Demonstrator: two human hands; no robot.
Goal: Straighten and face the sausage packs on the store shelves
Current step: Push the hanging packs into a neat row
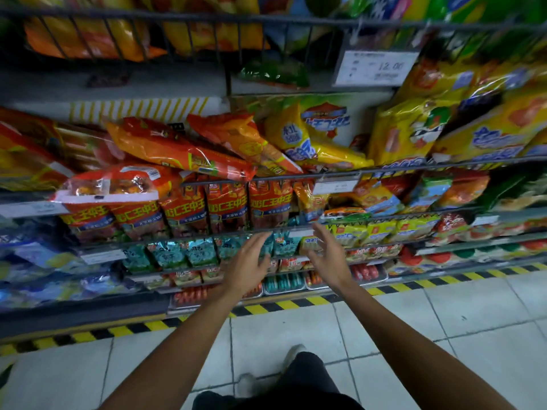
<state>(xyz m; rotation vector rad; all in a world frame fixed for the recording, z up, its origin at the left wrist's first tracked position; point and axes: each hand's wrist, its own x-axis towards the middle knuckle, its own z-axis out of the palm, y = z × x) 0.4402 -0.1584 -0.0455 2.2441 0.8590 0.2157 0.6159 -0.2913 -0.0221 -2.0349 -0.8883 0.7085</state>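
At the left end of the upper shelf's front rail [296, 175], I see orange-red sausage packs [177, 152] lying slumped across each other, their ends poking over the rail. Below them a row of red sausage packs [183, 211] stands upright and mostly faced. My left hand [247, 266] is open, fingers spread, empty, in front of the teal packs [183, 254] on a lower tier. My right hand [328, 255] is open too, fingers curled, holding nothing, just beside the yellow-green packs [370, 232]. I judge the risk lies up top: tugging one slumped pack could tip its neighbours over the rail onto the tiled floor [414, 321].
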